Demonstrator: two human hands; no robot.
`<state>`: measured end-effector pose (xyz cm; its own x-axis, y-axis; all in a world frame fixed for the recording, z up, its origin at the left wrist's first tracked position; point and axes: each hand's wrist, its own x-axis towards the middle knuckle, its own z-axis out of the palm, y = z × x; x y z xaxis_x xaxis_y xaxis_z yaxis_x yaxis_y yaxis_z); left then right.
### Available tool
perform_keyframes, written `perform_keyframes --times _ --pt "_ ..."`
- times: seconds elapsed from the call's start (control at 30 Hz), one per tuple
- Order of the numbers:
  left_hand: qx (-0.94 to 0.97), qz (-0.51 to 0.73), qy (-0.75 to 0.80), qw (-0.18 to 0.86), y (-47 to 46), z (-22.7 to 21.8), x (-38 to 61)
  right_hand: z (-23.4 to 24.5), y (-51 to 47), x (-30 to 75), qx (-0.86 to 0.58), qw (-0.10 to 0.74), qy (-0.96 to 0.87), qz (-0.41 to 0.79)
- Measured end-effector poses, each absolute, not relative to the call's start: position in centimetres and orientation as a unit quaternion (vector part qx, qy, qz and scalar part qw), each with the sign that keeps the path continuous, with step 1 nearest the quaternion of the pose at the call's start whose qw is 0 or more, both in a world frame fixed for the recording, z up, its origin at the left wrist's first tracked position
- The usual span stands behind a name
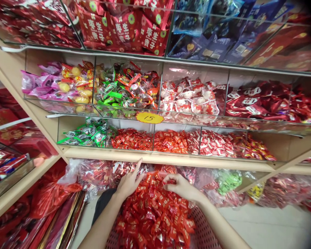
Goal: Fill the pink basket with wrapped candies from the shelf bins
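A pink perforated basket (pixel 206 231) full of red-wrapped candies (pixel 155 214) stands low in front of me. My left hand (pixel 129 181) is over its far left side, index finger stretched up toward the wooden shelf edge and thumb apart. Its other fingers are partly hidden. At the far right side of the heap, my right hand (pixel 180 188) has loosely bent fingers, with a gap between thumb and fingertips. I see nothing held in it. Just beyond both hands, similar red-orange candies (pixel 170 141) lie in a compartment of the lowest shelf.
Clear dividers split the shelves of wrapped sweets. A yellow tag (pixel 149 117) reading 15 hangs on the middle ledge. Under the wooden shelf edge (pixel 176 159) sit bagged sweets (pixel 229 181). Red bags (pixel 54 193) lie at lower left, and pale floor tiles (pixel 264 224) show at right.
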<state>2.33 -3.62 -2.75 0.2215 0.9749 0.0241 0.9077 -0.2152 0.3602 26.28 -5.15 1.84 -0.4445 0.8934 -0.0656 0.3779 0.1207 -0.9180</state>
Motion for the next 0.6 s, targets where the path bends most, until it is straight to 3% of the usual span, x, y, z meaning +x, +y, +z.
perform_keyframes --times 0.3,0.5,0.6 --pt "0.770 0.132 0.607 0.146 -3.6 -2.8 2.3 0.1 -4.7 26.8 -0.503 0.218 -0.696 0.464" --pt "0.768 0.128 0.611 0.143 -3.6 -2.8 2.3 1.0 -4.3 26.8 -0.525 0.321 -0.644 0.454" --pt "0.767 0.122 0.615 0.139 -3.7 -2.7 2.4 1.7 -4.5 26.9 -0.532 0.359 -0.537 0.547"
